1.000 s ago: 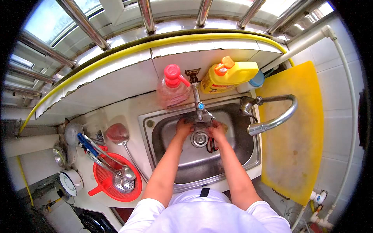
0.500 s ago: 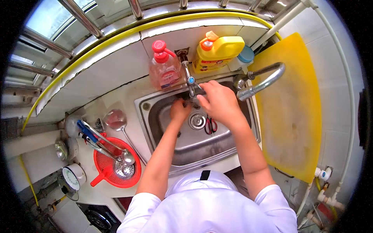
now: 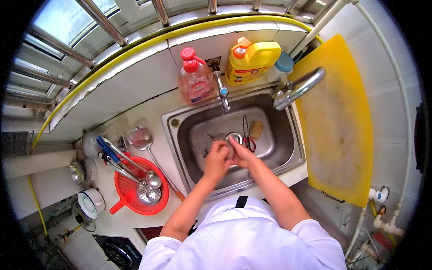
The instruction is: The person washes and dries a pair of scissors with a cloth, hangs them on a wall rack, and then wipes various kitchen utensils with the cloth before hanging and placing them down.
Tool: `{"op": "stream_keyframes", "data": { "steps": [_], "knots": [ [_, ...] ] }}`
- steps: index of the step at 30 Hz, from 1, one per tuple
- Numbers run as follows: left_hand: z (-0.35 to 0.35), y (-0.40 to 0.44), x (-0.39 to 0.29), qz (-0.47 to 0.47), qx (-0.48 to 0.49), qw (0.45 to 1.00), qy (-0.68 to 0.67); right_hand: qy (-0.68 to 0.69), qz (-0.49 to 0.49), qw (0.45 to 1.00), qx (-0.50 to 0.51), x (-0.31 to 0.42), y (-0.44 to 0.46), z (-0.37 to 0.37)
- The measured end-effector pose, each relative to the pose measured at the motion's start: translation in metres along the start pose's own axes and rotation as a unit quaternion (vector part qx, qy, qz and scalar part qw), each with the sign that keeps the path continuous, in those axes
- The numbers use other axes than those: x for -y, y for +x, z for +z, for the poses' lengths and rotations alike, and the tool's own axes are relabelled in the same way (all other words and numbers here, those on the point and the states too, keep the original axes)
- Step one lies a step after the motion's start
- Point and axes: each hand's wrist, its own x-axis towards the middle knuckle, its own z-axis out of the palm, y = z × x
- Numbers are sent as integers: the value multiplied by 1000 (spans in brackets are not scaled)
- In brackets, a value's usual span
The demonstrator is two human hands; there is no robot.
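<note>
Over the near part of the steel sink (image 3: 180,150), my left hand (image 3: 218,159) and my right hand (image 3: 242,154) are close together. The left fingers are curled and slightly smeared by motion. The right fingers point toward the left hand. Something small and pale shows between the hands, too covered to make out. Just beyond them, scissors (image 3: 252,144) with red and black handles lie by the drain (image 3: 235,136). A brownish sponge (image 3: 256,129) lies to their right. At the sink's back stands a tap with a blue-marked top (image 3: 223,91).
Left of the sink, a red colander (image 3: 130,198) holds metal ladles, with a spatula (image 3: 141,137) beside it. Behind stand a pink pump bottle (image 3: 195,85) and a yellow bottle (image 3: 252,63). A curved faucet (image 3: 306,87) and a yellow board (image 3: 335,121) are at right.
Both hands have come back from the tap toward me and closed together over the near part of the sink. The sponge and more of the scissors now show.
</note>
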Motion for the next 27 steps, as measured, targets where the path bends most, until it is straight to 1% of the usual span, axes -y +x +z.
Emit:
{"op": "stream_keyframes", "data": {
  "steps": [1, 2, 3, 5, 6, 7, 8, 9, 10, 11, 12, 13, 14, 15, 17, 18, 19, 21, 22, 24, 25, 26, 27],
  "knots": [
    [2, -9, -4, 56, 70, 996, 23, 3, 1, 1000, 1, -5, 11, -8],
    [1, -15, -6, 111, 139, 983, 46, -64, 0, 998, -8, -8, 22, -15],
    [-1, -17, -7, 110, 140, 983, 48, -130, -1, 991, -16, -11, 31, -17],
    [-5, -15, -6, 31, 69, 997, -3, -105, -9, 994, -32, -17, 35, -29],
    [-4, -9, 10, -52, 16, 996, -76, -137, -24, 989, -39, -9, 18, -16],
    [1, -4, 32, -51, 15, 996, -78, -170, -35, 984, -47, -3, 3, -4],
    [7, -2, 54, -99, -17, 990, -100, -135, -29, 989, -45, 1, -5, 2],
    [5, 3, 60, -149, -49, 980, -122, -137, -25, 989, -47, 1, -12, 2],
    [5, 7, 65, -267, 54, 921, -278, -161, -22, 986, 25, 1, -17, 1],
    [6, 8, 67, -268, 53, 921, -278, -182, -21, 978, 97, 1, -22, 2],
    [6, 10, 65, -315, 132, 848, -404, -181, -21, 978, 96, 2, -26, 10],
    [7, 13, 63, -354, 208, 751, -517, -217, -4, 968, 123, 3, -30, 21],
    [13, 14, 59, -303, 222, 756, -536, -251, 15, 956, 149, 2, -33, 25],
    [11, 20, 53, -304, 224, 755, -536, -249, 15, 957, 147, 3, -32, 22],
    [5, 35, 40, -208, 301, 790, -492, -215, 52, 969, 108, 4, -23, 13],
    [6, 36, 38, -194, 309, 802, -474, -213, 51, 970, 107, 3, -19, 7],
    [8, 37, 36, -195, 312, 801, -473, -192, 69, 975, 93, 0, -14, 2],
    [16, 38, 30, -178, 234, 843, -451, -152, 108, 980, 65, -3, -9, 0],
    [22, 37, 35, -179, 234, 843, -450, -150, 109, 980, 66, -2, -10, 3],
    [35, 38, 44, -248, 89, 831, -489, -259, 46, 965, 0, 2, -8, 11],
    [39, 38, 44, -249, 91, 831, -490, -258, 46, 965, -2, 0, -3, 10],
    [43, 39, 44, -277, 61, 827, -485, -367, 15, 929, -50, -3, 4, 8],
    [45, 40, 44, -304, 27, 823, -479, -473, -14, 876, -95, -4, 9, 7]
  ]
}}
